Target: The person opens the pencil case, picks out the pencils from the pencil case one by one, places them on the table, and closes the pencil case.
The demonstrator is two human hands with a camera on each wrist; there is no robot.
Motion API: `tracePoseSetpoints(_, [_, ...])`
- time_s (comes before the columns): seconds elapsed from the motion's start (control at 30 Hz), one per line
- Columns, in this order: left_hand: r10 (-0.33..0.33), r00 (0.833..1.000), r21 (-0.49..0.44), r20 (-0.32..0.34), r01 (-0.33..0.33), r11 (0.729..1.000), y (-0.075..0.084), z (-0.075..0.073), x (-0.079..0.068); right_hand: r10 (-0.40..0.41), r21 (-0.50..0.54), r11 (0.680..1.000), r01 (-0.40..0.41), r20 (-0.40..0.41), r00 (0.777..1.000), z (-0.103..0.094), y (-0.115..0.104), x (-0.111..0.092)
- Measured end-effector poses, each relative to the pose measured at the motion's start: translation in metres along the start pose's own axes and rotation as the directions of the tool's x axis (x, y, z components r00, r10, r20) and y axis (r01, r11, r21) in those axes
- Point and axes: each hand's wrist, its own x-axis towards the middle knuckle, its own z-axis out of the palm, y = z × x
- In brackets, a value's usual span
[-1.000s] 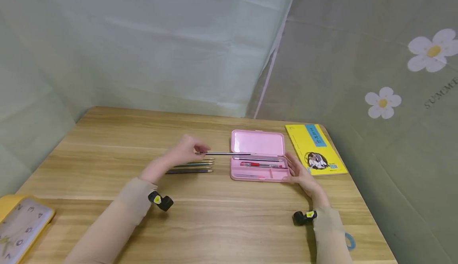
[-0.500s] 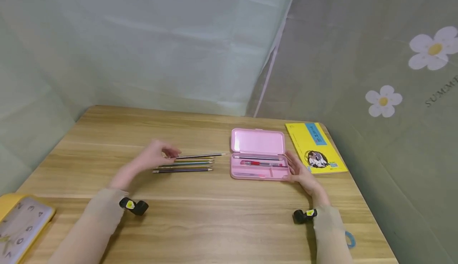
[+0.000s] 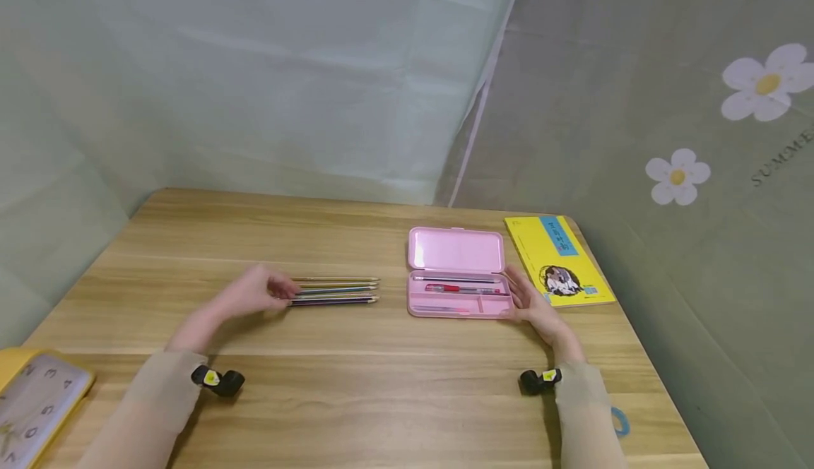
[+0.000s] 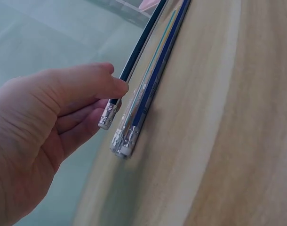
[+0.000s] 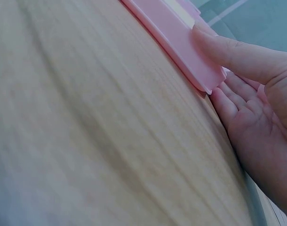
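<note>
Near the left-centre of the table, several pencils [image 3: 337, 290] lie side by side with their points to the right. My left hand [image 3: 257, 291] is at their eraser ends. In the left wrist view, its thumb and fingers pinch a dark pencil [image 4: 134, 56] just above the silver ferrule, beside a blue pencil [image 4: 157, 70]. A pink pencil case [image 3: 427, 302] lies with its lid raised toward the back; it contains a dark pencil [image 3: 454, 280] and a red-gripped pen [image 3: 451, 288]. My right hand [image 3: 537, 310] holds the case's right end, thumb on its front wall [image 5: 200, 70].
A yellow book [image 3: 575, 257] lies to the right of the case. At the table's left front stands a yellow clock [image 3: 44, 398]. A blue ring [image 3: 620, 421] lies beside the right sleeve. Curtains border the table's back and right side.
My left hand has carried a pencil leftward, away from the case, to the row of pencils, and now is at the row's left end. My right hand has stayed at the case.
</note>
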Motion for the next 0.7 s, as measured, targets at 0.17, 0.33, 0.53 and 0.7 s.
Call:
tracePoseSetpoints(0.17, [0.010,1.000,0.023,0.011,-0.011,1.000,-0.0030,0.0017,-0.0033,-0.003,-0.018,1.000,0.003,-0.005,1.000,0.0008,0.0005,0.0007])
tracePoseSetpoints(0.33, [0.003,0.999,0.035,0.038,-0.005,0.999,-0.0066,0.0024,-0.0041,0.008,-0.017,1.000,-0.008,-0.004,1.000,0.0005,0.0007,-0.0001])
tracePoseSetpoints(0.53, [-0.002,0.999,0.048,0.044,0.000,0.999,-0.0077,0.0033,-0.0025,0.006,-0.015,1.000,-0.006,-0.002,1.000,-0.0006,0.0013,-0.0003])
tracePoseSetpoints(0.7, [-0.003,0.999,0.038,0.047,0.002,0.999,-0.0063,0.0046,-0.0016,0.010,-0.039,0.999,-0.011,-0.017,1.000,-0.0008,0.0014,0.0002])
